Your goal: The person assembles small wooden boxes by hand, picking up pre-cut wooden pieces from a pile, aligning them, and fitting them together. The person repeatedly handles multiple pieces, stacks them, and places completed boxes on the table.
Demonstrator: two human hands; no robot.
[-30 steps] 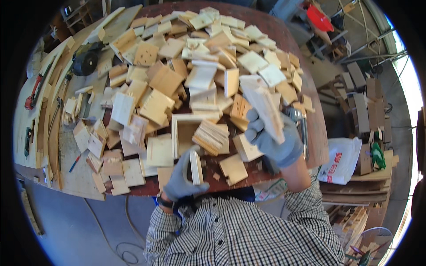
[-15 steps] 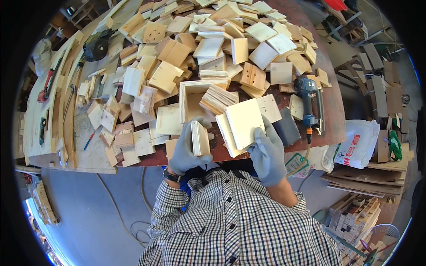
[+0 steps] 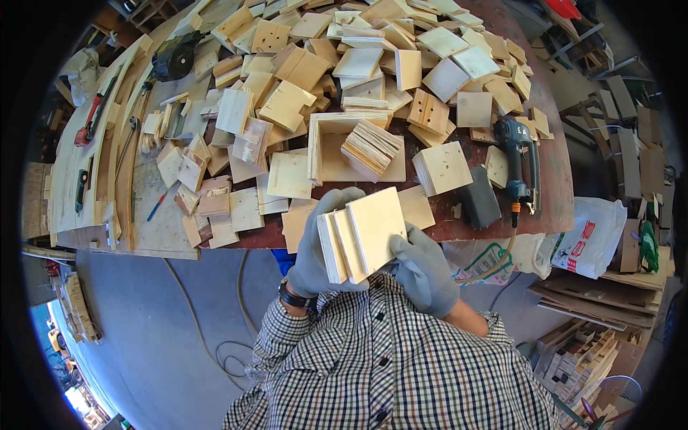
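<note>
Several pale square plywood pieces (image 3: 378, 231) are held together in front of my chest, stacked face to face and slightly stepped. My left hand (image 3: 307, 259), in a grey glove, is closed around the stack's left side and underside. My right hand (image 3: 427, 278), also gloved, grips the right edge with its thumb on the front piece. Just beyond the hands, an open-sided wooden box (image 3: 314, 156) stands at the table edge, with a bundle of thin plywood strips (image 3: 371, 147) tilted in it. To its right sits another stack of square pieces (image 3: 446, 168).
Loose wooden blocks (image 3: 301, 68) are heaped across the red-brown table (image 3: 548, 190). A nail gun (image 3: 516, 161) with a hose lies at the right, beside a dark grey block (image 3: 479, 198). A white plastic bag (image 3: 589, 236) hangs at the right. Hand tools and a blue pen (image 3: 156, 206) lie left.
The plywood pieces from my right hand now meet the piece in my left hand, forming one stack. My left hand has moved right, and the whole view has shifted slightly.
</note>
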